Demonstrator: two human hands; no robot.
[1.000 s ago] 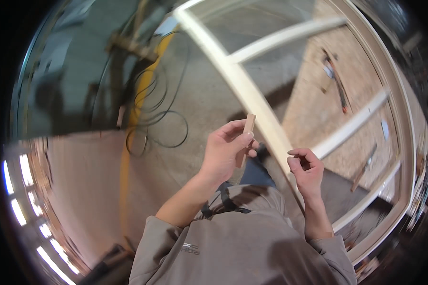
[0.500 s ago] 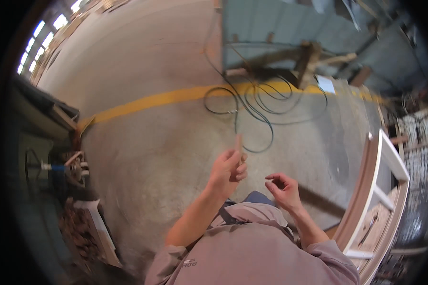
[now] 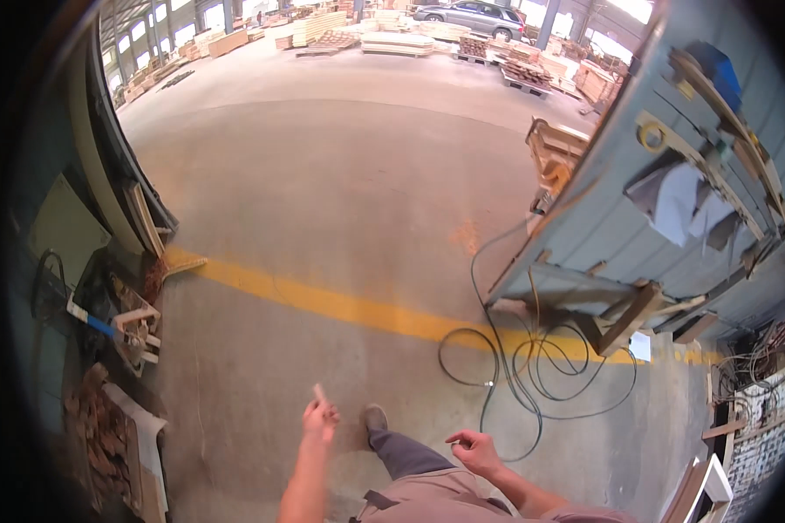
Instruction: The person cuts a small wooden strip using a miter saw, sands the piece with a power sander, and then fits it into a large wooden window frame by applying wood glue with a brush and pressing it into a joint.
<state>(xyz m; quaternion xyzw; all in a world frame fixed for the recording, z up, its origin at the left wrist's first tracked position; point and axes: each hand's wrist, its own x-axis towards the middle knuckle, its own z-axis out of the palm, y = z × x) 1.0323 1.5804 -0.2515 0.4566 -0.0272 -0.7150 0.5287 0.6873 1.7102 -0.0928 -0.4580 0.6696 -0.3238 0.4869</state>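
Observation:
Ahead of me on the left, my left hand point(image 3: 320, 423) is closed around a short, slim tan piece point(image 3: 319, 394) that looks like wood. Its tip sticks up past the fingers; blur hides its details. My right hand point(image 3: 475, 451) hangs lower in front of my body, fingers loosely curled, a gap by the thumb, and nothing visible in it. One shoe point(image 3: 375, 417) shows on the concrete floor between the hands, stepped forward.
A dark hose point(image 3: 541, 417) lies coiled across the yellow floor line point(image 3: 323, 305). To the right stands a grey metal panel point(image 3: 576, 235) on wooden supports. A white frame point(image 3: 705, 488) is at lower right; wood scraps point(image 3: 105, 436) are at left. Lumber stacks point(image 3: 397, 44) and a car point(image 3: 473, 16) stand far off.
My view has lifted and turned left, bringing the far hall into sight. A foot has come forward. The left hand still holds the tan piece; the white frame has slid toward the lower right edge.

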